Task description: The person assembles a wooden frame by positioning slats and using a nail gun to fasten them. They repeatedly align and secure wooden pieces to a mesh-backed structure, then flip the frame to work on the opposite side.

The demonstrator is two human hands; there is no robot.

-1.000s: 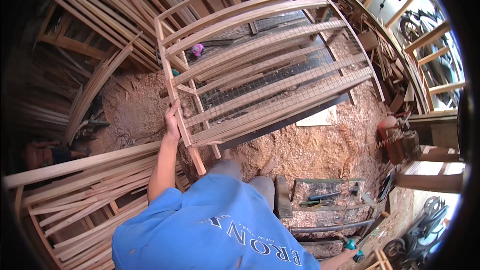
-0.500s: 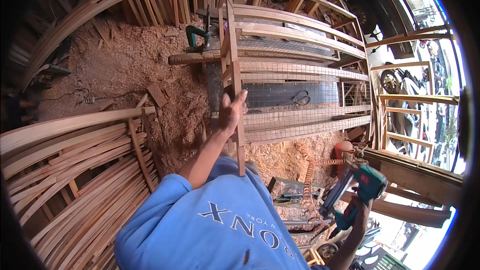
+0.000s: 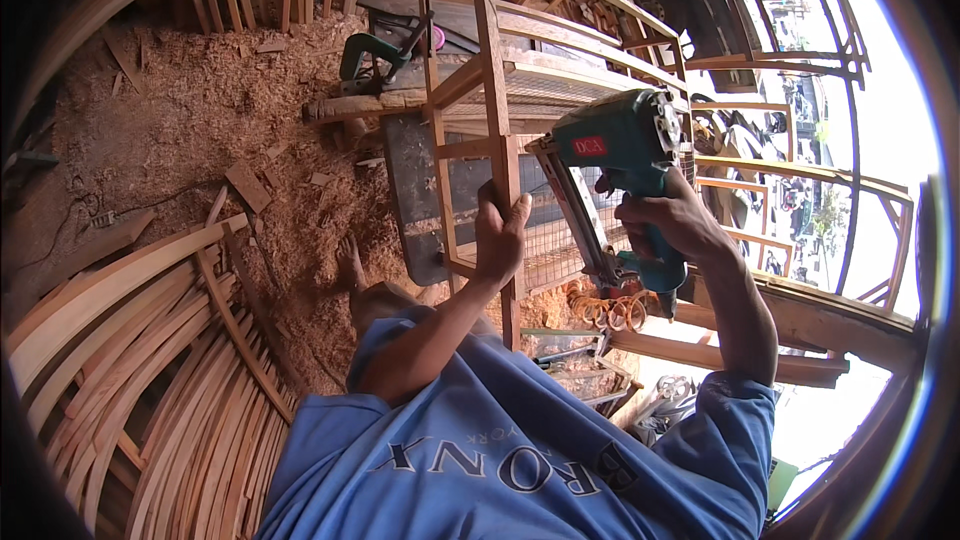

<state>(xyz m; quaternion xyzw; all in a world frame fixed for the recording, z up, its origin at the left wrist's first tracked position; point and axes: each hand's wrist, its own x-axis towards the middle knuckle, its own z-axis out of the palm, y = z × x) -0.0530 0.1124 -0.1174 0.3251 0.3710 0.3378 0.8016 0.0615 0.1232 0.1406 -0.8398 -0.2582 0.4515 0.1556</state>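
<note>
My left hand (image 3: 502, 237) is closed around an upright wooden strip (image 3: 511, 305) at the near end of a slatted wooden frame (image 3: 491, 50), thumb on its right side. Wire mesh (image 3: 545, 240) covers part of the frame. In my right hand (image 3: 672, 222) is a green air nail gun (image 3: 615, 135), gripped by its handle. Its nose points left, close to the strip just above my left hand; I cannot tell whether they touch. An orange coiled air hose (image 3: 607, 312) shows below the gun.
A bench (image 3: 365, 103) with a green clamp (image 3: 368, 58) stands beyond the frame. Stacked curved wooden strips (image 3: 190, 380) fill the lower left. Wood shavings (image 3: 190, 130) cover the floor. More wooden frames (image 3: 745, 110) and beams (image 3: 800, 325) are on the right.
My right hand has raised the nail gun from the lower right up and left to the strip. My left hand keeps its grip on the strip. The view has shifted.
</note>
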